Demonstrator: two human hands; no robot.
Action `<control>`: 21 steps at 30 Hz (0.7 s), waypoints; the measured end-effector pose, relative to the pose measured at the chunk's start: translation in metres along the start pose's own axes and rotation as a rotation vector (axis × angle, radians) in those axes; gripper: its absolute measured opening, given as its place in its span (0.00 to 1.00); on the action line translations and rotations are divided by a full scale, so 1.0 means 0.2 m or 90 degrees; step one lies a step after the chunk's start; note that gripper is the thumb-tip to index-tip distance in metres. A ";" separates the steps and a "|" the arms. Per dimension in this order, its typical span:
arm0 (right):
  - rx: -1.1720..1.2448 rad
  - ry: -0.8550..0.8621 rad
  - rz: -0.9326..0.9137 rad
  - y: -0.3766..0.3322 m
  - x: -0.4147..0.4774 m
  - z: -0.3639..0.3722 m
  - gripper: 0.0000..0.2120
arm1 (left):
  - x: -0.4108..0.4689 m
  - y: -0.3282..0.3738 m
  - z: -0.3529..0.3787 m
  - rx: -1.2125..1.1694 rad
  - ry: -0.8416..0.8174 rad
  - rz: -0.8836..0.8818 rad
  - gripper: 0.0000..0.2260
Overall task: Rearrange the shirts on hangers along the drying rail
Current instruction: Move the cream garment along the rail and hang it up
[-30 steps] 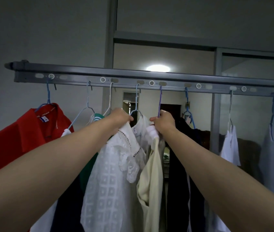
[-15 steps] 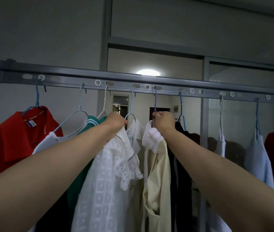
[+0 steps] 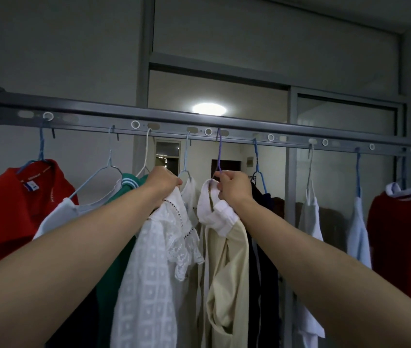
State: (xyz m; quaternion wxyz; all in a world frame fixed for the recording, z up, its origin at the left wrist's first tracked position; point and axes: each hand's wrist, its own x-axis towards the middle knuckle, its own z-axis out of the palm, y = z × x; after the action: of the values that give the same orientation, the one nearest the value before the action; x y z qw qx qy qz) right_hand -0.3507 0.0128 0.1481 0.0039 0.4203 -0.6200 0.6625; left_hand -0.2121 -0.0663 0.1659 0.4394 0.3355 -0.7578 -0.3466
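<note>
A grey drying rail [image 3: 237, 130] with hook holes runs across the view. My left hand [image 3: 161, 183] grips the neck of a white lace shirt [image 3: 154, 267] on a white hanger [image 3: 146, 156]. My right hand [image 3: 232, 188] grips the purple hanger [image 3: 219, 153] and the white collar of a cream shirt [image 3: 227, 272]; the hanger's hook sits in a rail hole. Another white shirt on a pale blue hanger [image 3: 186, 156] hangs between my hands.
Left of my hands hang a red polo [image 3: 6, 204], a white top [image 3: 56, 217] and a green shirt [image 3: 114, 272]. To the right hang a dark garment [image 3: 262, 259], two pale shirts [image 3: 310, 222] and a dark red shirt [image 3: 403, 237]. A glass partition stands behind.
The cream shirt on the purple hanger has shifted a little right, opening a gap from the lace shirt. The view has drifted right, bringing the dark red shirt in.
</note>
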 end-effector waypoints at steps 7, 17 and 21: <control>0.001 -0.007 0.038 0.05 -0.13 -0.02 0.13 | -0.02 -0.06 -0.03 0.158 0.012 0.154 0.11; 0.100 -0.023 0.038 -0.08 -0.25 0.22 0.13 | -0.21 -0.13 -0.39 0.305 0.106 0.324 0.11; 0.122 -0.014 0.059 -0.08 -0.30 0.23 0.12 | -0.26 -0.14 -0.42 0.286 0.060 0.330 0.10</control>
State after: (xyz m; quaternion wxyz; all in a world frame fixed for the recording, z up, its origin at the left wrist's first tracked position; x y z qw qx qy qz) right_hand -0.2778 0.0084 0.1225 -0.0739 0.3969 -0.5727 0.7135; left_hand -0.1098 -0.0588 0.1516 0.4627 0.2358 -0.8540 -0.0319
